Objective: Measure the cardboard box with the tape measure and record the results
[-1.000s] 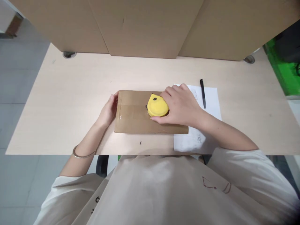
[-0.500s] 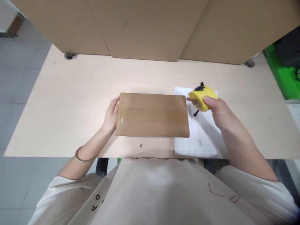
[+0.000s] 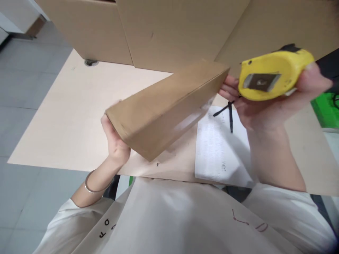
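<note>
A flat brown cardboard box (image 3: 164, 106) is lifted off the table and tilted, its right end higher. My left hand (image 3: 115, 141) grips its lower left end from below. My right hand (image 3: 265, 109) holds a yellow tape measure (image 3: 272, 76) up near the camera, its metal belt clip facing me, and its fingertips reach the box's raised right end.
A printed white sheet (image 3: 219, 151) lies on the pale wooden table (image 3: 74, 116) at the right, with a black pen (image 3: 231, 118) on its top edge. Cardboard panels (image 3: 172, 28) stand along the back. Something green (image 3: 327, 109) is at the far right.
The box has gone from lying flat on the table to being lifted and tilted. My right hand carried the tape measure off the box, rightward, then up toward the camera.
</note>
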